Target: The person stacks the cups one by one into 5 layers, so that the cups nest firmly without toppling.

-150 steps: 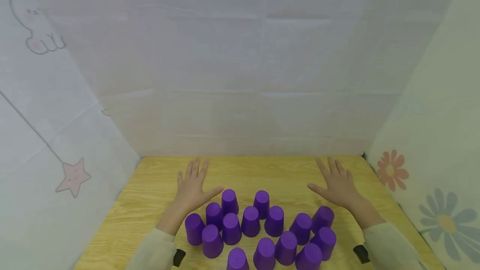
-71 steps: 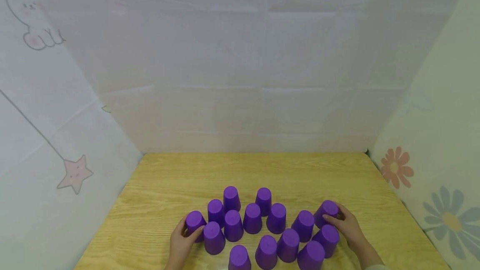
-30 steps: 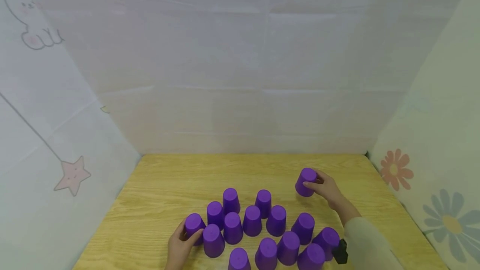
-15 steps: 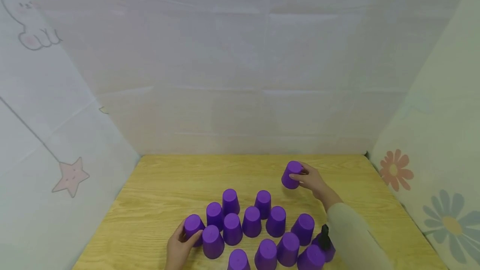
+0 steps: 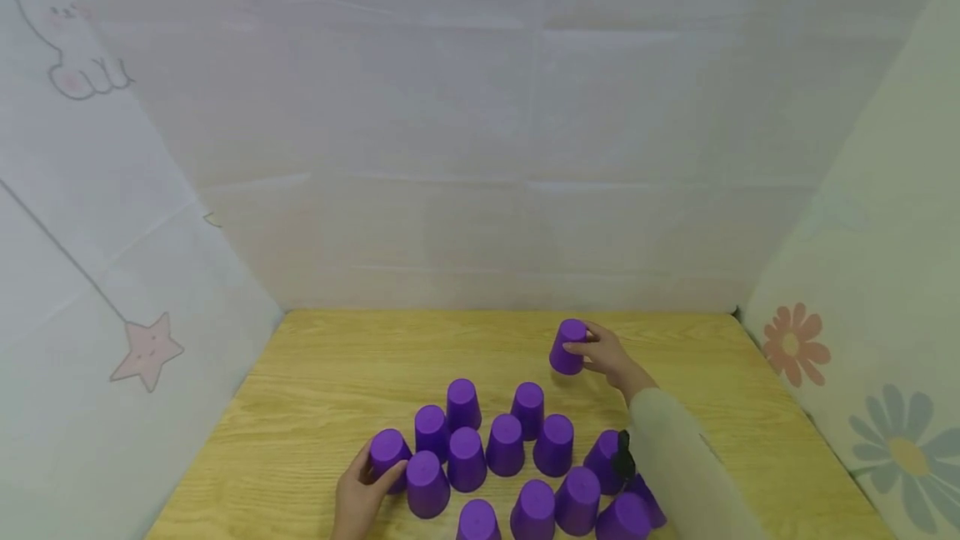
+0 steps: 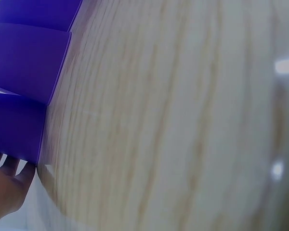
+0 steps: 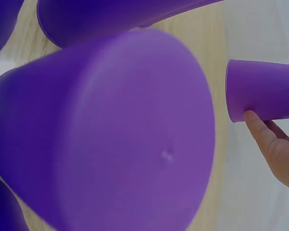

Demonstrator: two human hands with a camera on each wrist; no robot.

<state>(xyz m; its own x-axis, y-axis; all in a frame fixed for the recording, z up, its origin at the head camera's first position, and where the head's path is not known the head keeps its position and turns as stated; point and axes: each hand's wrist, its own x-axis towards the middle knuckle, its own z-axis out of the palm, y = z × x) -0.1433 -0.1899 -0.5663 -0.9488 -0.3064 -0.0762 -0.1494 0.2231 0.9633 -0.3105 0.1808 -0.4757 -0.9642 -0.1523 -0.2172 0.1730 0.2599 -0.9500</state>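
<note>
My right hand (image 5: 609, 355) holds a purple cup (image 5: 567, 347) upside down between thumb and fingers, behind the group near the table's far edge. In the right wrist view, the thumb and fingers grip that cup (image 7: 262, 90) near its rim. At the group's left end, my left hand (image 5: 358, 497) wraps round another upturned purple cup (image 5: 389, 458), thumb in front. The left wrist view has the fingers of the left hand (image 6: 9, 187) against this cup (image 6: 15, 126), its rim close on the table. A neighbouring cup (image 5: 427, 486) stands right beside the left thumb.
Several more upturned purple cups, such as one (image 5: 506, 445) in the middle, stand loosely grouped on the wooden table (image 5: 285, 390). Cups at the group's right, among them one (image 5: 602, 457), are partly covered by my right sleeve (image 5: 686, 465) and a black wrist piece (image 5: 624, 458). Cloth walls (image 5: 480, 190) enclose the table.
From the group's right end, my right hand has taken a cup and carried it back and leftward, slowing lately. My left hand has come to the leftmost cup, gripped it and stayed there.
</note>
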